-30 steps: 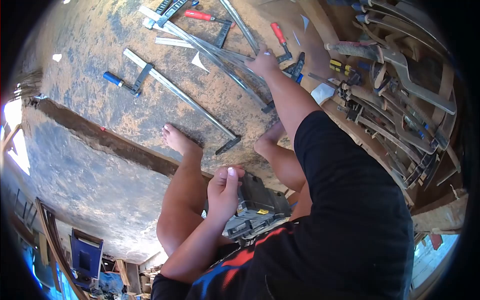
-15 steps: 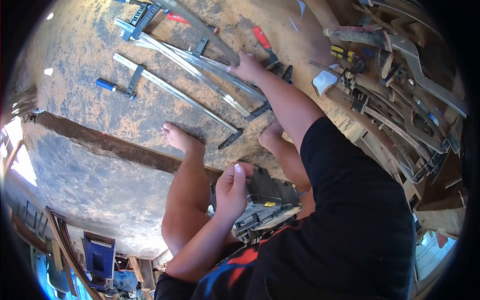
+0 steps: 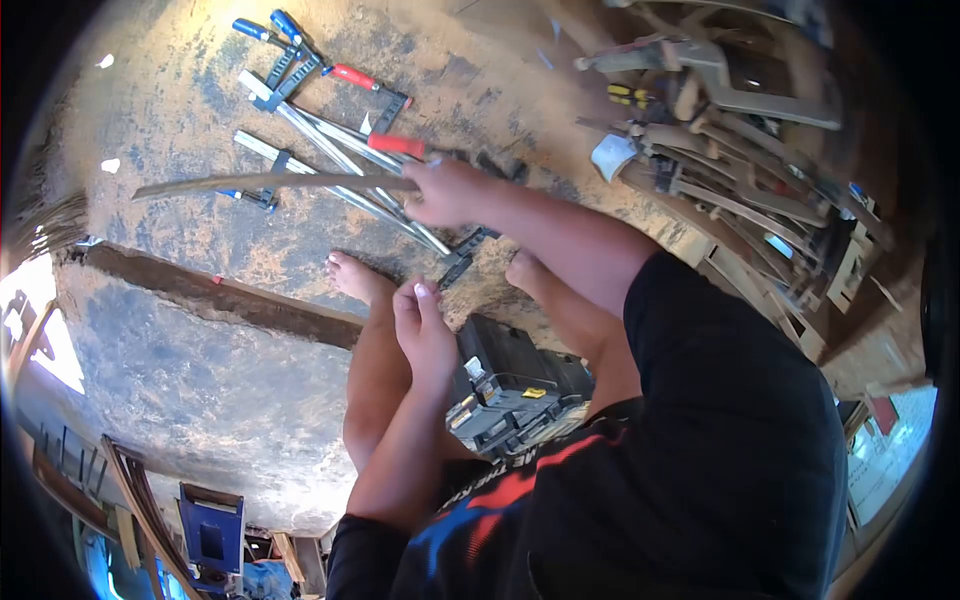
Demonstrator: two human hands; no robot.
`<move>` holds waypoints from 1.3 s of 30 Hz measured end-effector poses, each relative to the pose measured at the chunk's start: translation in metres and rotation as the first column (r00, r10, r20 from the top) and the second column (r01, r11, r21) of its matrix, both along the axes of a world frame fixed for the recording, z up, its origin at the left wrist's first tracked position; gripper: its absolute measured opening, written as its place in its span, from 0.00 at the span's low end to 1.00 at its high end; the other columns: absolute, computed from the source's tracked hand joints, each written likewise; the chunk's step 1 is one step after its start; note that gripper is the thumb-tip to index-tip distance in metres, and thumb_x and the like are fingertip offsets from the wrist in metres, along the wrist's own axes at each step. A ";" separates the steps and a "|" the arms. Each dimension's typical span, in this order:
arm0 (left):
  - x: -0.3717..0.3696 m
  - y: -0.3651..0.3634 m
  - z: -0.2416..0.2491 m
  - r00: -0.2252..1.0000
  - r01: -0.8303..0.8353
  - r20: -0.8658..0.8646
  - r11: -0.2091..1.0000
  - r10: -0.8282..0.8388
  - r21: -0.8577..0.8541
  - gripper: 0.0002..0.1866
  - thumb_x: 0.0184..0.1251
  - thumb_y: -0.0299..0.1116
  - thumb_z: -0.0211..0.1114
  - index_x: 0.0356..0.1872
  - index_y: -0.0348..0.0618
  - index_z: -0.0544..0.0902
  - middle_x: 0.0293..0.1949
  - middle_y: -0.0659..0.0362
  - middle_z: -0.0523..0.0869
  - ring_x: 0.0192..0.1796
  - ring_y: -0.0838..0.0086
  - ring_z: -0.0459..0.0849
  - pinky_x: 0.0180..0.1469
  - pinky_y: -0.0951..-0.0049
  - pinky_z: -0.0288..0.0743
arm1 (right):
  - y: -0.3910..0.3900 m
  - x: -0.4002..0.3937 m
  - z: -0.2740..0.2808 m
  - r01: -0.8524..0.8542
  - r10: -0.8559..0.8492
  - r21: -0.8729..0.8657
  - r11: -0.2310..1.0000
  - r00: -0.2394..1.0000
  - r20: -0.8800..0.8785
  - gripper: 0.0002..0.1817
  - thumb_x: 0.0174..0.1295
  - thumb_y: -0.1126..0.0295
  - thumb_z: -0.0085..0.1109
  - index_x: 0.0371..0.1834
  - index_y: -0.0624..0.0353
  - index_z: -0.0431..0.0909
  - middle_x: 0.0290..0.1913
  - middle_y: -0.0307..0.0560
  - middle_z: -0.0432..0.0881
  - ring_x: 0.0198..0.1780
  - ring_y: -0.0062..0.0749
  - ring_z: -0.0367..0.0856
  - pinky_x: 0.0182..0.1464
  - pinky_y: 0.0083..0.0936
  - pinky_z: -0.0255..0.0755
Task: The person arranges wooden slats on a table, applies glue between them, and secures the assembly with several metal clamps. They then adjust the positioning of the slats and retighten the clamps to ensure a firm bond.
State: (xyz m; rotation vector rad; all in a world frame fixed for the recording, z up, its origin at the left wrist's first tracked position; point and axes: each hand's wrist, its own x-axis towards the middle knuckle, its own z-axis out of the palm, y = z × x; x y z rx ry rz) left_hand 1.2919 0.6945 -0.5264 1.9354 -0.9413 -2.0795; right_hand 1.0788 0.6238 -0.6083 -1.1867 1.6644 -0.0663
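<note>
My right hand [image 3: 450, 192] is closed around one end of a thin wooden strip [image 3: 270, 182], which stretches leftward above the floor. Under and beyond the strip lie several bar clamps with steel bars [image 3: 320, 140]. One clamp has a red handle [image 3: 397, 144] close to my right hand; another red handle [image 3: 353, 76] and two blue handles [image 3: 285, 25] are farther off. My left hand [image 3: 424, 335] is raised over my legs, fingers curled with the thumb on top, and nothing shows in it. A black toolbox [image 3: 505, 360] stands between my legs.
Curved wooden pieces [image 3: 750, 150] are heaped on the right, with yellow-handled tools [image 3: 628, 95] beside them. A ledge edge [image 3: 220, 290] crosses the floor at left. A blue panel [image 3: 212, 530] stands at the lower left.
My right hand has moved left and swung the wooden strip from pointing away to lying across the view over the clamps. My left hand has risen slightly, leftward. The camera view has shifted.
</note>
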 end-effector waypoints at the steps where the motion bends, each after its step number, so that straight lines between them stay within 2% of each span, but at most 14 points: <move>1: 0.003 0.006 -0.006 1.000 0.013 0.000 0.998 -0.013 -0.059 0.21 0.88 0.46 0.48 0.64 0.39 0.75 0.56 0.55 0.84 0.56 0.71 0.82 0.57 0.72 0.74 | -0.002 0.005 0.043 0.006 -0.007 0.010 1.000 1.000 0.009 0.23 0.66 0.55 0.57 0.56 0.60 0.77 0.41 0.61 0.88 0.46 0.55 0.89 0.50 0.51 0.81; 2: 0.009 0.008 -0.004 0.996 0.088 -0.020 0.996 -0.088 -0.020 0.28 0.88 0.54 0.45 0.74 0.45 0.69 0.62 0.54 0.82 0.61 0.69 0.80 0.60 0.64 0.74 | -0.005 0.010 0.088 0.039 -0.041 0.069 0.997 0.999 0.030 0.26 0.66 0.51 0.57 0.57 0.60 0.77 0.42 0.61 0.88 0.46 0.57 0.89 0.50 0.52 0.81; 5: 0.011 0.000 0.045 0.893 -0.249 -0.232 0.854 0.385 0.457 0.31 0.87 0.56 0.43 0.78 0.47 0.64 0.68 0.53 0.79 0.65 0.67 0.78 0.65 0.61 0.73 | -0.002 0.033 0.222 0.109 -0.114 0.091 0.990 0.992 0.055 0.35 0.67 0.37 0.57 0.61 0.57 0.77 0.43 0.64 0.88 0.45 0.62 0.88 0.50 0.55 0.80; 9: 0.000 -0.029 0.158 0.734 -0.109 -0.612 0.940 0.295 0.323 0.35 0.82 0.59 0.49 0.77 0.45 0.64 0.71 0.53 0.75 0.70 0.65 0.75 0.70 0.60 0.71 | 0.013 0.051 0.389 0.144 -0.148 0.032 0.989 0.971 0.188 0.36 0.69 0.33 0.54 0.62 0.55 0.76 0.43 0.66 0.87 0.47 0.64 0.88 0.50 0.55 0.79; 11: -0.013 -0.055 0.218 0.714 0.016 -0.686 0.977 0.140 0.215 0.34 0.80 0.56 0.53 0.76 0.44 0.65 0.70 0.54 0.76 0.70 0.65 0.76 0.70 0.60 0.71 | 0.036 0.065 0.446 0.254 -0.166 -0.426 0.869 0.959 0.231 0.32 0.70 0.37 0.56 0.58 0.55 0.77 0.41 0.65 0.87 0.46 0.62 0.87 0.48 0.53 0.78; 15: -0.047 -0.103 0.353 0.602 0.274 -0.727 0.940 -0.331 -0.202 0.33 0.78 0.50 0.60 0.74 0.42 0.66 0.68 0.54 0.77 0.70 0.65 0.76 0.70 0.59 0.73 | 0.048 0.031 0.636 0.305 -0.111 -0.537 0.787 0.925 0.363 0.27 0.70 0.42 0.62 0.47 0.58 0.76 0.34 0.58 0.84 0.41 0.55 0.85 0.44 0.47 0.75; 17: -0.065 -0.118 0.416 0.486 0.399 -0.458 0.655 -0.745 -0.642 0.32 0.76 0.48 0.63 0.73 0.41 0.66 0.67 0.55 0.78 0.70 0.64 0.77 0.70 0.59 0.73 | 0.076 0.007 0.719 0.316 -0.096 -0.604 0.731 0.925 0.368 0.27 0.69 0.42 0.63 0.44 0.59 0.76 0.34 0.57 0.83 0.38 0.52 0.84 0.42 0.44 0.74; 19: -0.090 -0.122 0.479 0.395 0.379 -0.160 0.319 -0.905 -0.868 0.32 0.75 0.45 0.67 0.72 0.41 0.67 0.66 0.55 0.78 0.70 0.64 0.77 0.70 0.59 0.74 | 0.113 -0.008 0.768 0.426 -0.076 -0.692 0.582 0.877 0.475 0.20 0.73 0.50 0.64 0.48 0.57 0.78 0.35 0.48 0.83 0.39 0.41 0.84 0.43 0.38 0.75; 20: -0.100 -0.111 0.506 0.365 0.350 -0.181 0.314 -0.913 -0.883 0.32 0.75 0.43 0.69 0.72 0.40 0.67 0.65 0.55 0.79 0.70 0.64 0.77 0.69 0.58 0.74 | 0.137 -0.014 0.791 0.455 -0.106 -0.716 0.530 0.873 0.476 0.19 0.73 0.51 0.63 0.48 0.58 0.78 0.36 0.47 0.84 0.40 0.40 0.84 0.43 0.38 0.75; 24: -0.155 -0.020 0.580 0.219 0.214 -0.740 0.771 -0.636 -0.599 0.23 0.69 0.31 0.72 0.61 0.37 0.75 0.54 0.55 0.85 0.58 0.67 0.85 0.64 0.61 0.79 | 0.234 -0.054 0.812 0.308 -0.368 -0.951 0.018 0.887 0.280 0.23 0.69 0.51 0.69 0.54 0.57 0.79 0.38 0.48 0.86 0.43 0.37 0.87 0.47 0.36 0.78; 27: -0.186 0.056 0.615 0.372 0.107 -0.690 0.766 -0.622 -0.633 0.16 0.66 0.24 0.71 0.52 0.37 0.79 0.42 0.57 0.86 0.44 0.70 0.88 0.54 0.65 0.84 | 0.324 -0.073 0.790 0.609 -0.660 -0.788 0.096 0.632 0.407 0.29 0.62 0.51 0.75 0.61 0.56 0.81 0.44 0.52 0.87 0.48 0.37 0.88 0.54 0.34 0.79; 31: -0.245 0.150 0.643 0.591 0.180 -0.307 0.492 -0.746 -0.852 0.05 0.65 0.19 0.62 0.40 0.35 0.79 0.29 0.59 0.83 0.29 0.75 0.83 0.36 0.71 0.85 | 0.439 -0.121 0.796 0.627 -0.671 -0.604 0.491 0.715 0.196 0.30 0.54 0.60 0.80 0.62 0.55 0.84 0.48 0.49 0.90 0.50 0.35 0.88 0.59 0.30 0.78; 36: -0.310 0.226 0.682 0.564 0.176 -0.436 0.618 -0.701 -0.766 0.17 0.64 0.19 0.68 0.54 0.27 0.85 0.21 0.69 0.70 0.23 0.82 0.77 0.31 0.77 0.82 | 0.512 -0.161 0.787 0.850 -0.635 -0.495 0.178 0.484 0.602 0.26 0.56 0.72 0.77 0.61 0.59 0.83 0.44 0.39 0.90 0.45 0.23 0.88 0.51 0.28 0.81; 39: -0.335 0.244 0.687 0.494 0.174 -0.434 0.574 -0.754 -0.800 0.20 0.69 0.22 0.64 0.61 0.25 0.80 0.22 0.64 0.76 0.24 0.78 0.80 0.30 0.78 0.80 | 0.535 -0.180 0.801 0.895 -0.571 -0.423 0.143 0.424 0.703 0.25 0.59 0.78 0.73 0.62 0.62 0.83 0.45 0.40 0.90 0.45 0.23 0.88 0.50 0.26 0.81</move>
